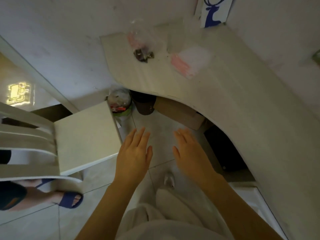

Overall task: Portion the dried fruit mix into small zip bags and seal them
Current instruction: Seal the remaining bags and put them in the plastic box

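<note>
While empty, left hand (133, 158), right hand (192, 155) outstretched

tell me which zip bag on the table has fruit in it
The clear bag on the left, with dark pieces inside; the pink-edged stack of bags to its right looks empty.

The clear bag (138, 40) on the counter (242, 101) is blurred: its dark contents (143, 55) show only as a clump, single pieces too small to tell. The pile of pink-striped bags (188, 64) is smeared, so their count cannot be told. The deer picture (213, 12) is cut by the top edge, a green thing (317, 57) by the right edge. The counter's rim hides part of the brown box (180, 112) below it.
</note>
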